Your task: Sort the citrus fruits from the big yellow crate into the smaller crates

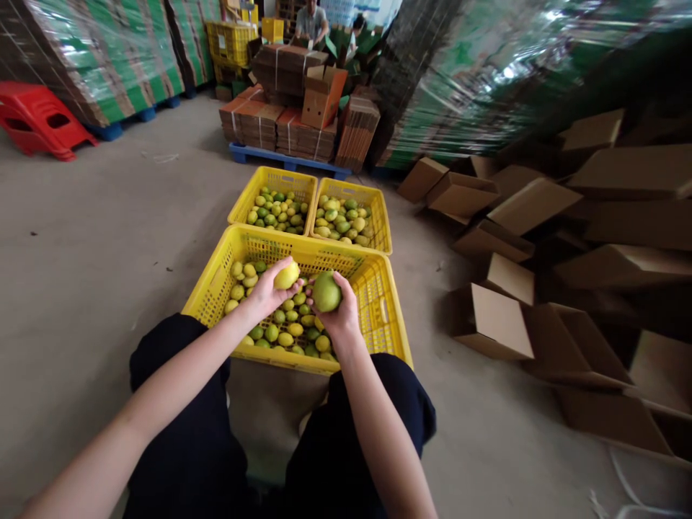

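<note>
My left hand (267, 294) holds a yellow lemon (286, 275) between thumb and fingers. Just to its right, my right hand (346, 315) is closed around a larger green lemon (326, 291). Both hands are above a big yellow plastic crate (386, 317), whose slotted floor carries many yellow and green lemons (295, 329). Parts of that fruit are hidden behind my hands and forearms. Beyond the big crate, touching or nearly so, stand two smaller yellow crates, a left one (238, 205) and a right one (385, 231), both holding mixed green and yellow lemons.
Open cardboard boxes (500, 324) lie heaped on the right. Bundled flat cartons (308, 133) are stacked on a blue pallet (259, 157) ahead. Wrapped pallet loads (119, 50) flank both sides. A red stool (43, 119) is at far left. A person (312, 23) is at the back.
</note>
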{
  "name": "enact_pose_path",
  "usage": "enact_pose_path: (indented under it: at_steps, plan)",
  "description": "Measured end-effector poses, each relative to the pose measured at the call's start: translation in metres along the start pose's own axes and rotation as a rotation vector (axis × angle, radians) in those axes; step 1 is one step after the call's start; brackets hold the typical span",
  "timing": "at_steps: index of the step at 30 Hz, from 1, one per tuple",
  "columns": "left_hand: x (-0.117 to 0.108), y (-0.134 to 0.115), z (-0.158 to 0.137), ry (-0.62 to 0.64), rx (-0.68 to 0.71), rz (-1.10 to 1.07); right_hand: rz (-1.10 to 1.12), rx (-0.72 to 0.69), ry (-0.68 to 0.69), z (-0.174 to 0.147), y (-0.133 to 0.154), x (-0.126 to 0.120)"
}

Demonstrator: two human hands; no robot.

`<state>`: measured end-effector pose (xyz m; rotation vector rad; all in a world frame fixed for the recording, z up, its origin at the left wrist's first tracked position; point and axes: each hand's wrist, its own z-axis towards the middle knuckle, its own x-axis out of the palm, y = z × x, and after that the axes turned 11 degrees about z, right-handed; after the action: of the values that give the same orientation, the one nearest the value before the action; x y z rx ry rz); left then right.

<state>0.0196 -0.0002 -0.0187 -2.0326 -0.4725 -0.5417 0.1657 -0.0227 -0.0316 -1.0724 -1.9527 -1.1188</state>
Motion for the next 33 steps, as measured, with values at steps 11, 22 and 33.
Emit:
enact_pose_path:
  at_steps: [11,22,33]
  plan:
    - [-0.008,0.003,0.009,0.065,-0.142,0.027,0.03,-0.016,-0.182,0.002,-0.005,0.003]
    - [-0.008,0.002,0.007,-0.101,-0.182,-0.173,0.03,0.135,-0.115,0.008,-0.002,-0.008]
    - [0.003,0.002,-0.016,0.083,0.55,0.363,-0.439,-0.767,-0.073,0.001,-0.01,-0.008]
